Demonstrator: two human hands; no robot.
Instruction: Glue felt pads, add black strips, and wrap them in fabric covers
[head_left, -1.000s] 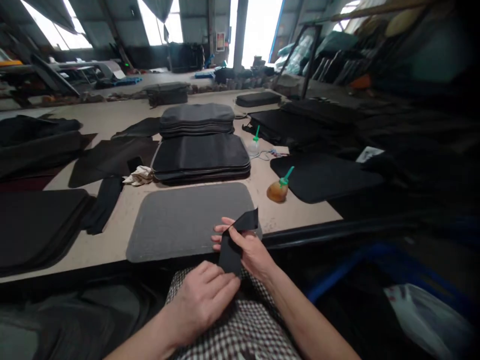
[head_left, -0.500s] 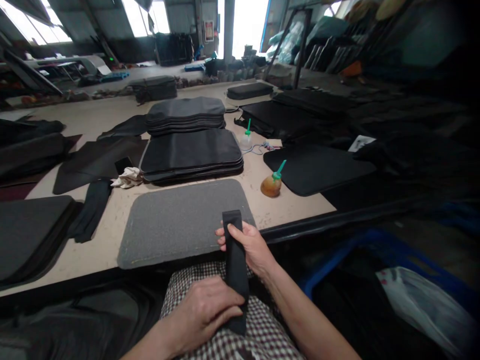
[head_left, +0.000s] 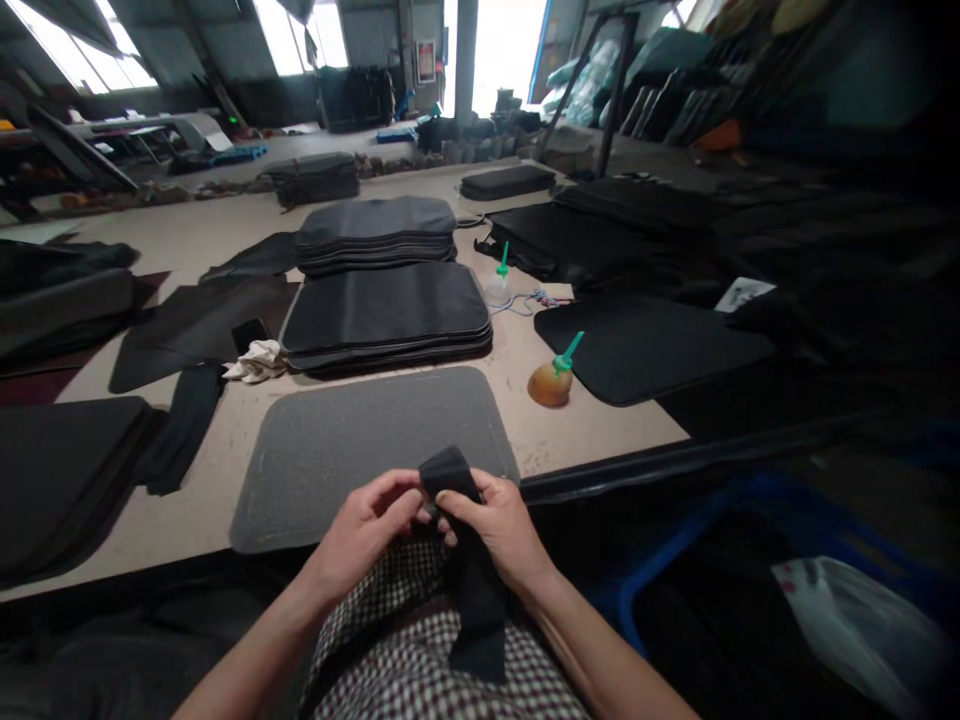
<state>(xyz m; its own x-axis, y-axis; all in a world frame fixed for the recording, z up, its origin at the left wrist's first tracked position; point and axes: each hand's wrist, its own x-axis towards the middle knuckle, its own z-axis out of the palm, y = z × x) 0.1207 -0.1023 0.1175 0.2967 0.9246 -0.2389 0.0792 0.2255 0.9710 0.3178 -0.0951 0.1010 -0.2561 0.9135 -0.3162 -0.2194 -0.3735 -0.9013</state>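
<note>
Beige worktable (dim workshop), grey pad, left hand and right hand fingers pinching black strip

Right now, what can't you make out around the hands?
Head view only.
Black strip: inside of its fold hidden between left hand and right hand.
Grey pad: near edge partly covered by both hands.
Right of the table: too dark to tell things apart.
</note>
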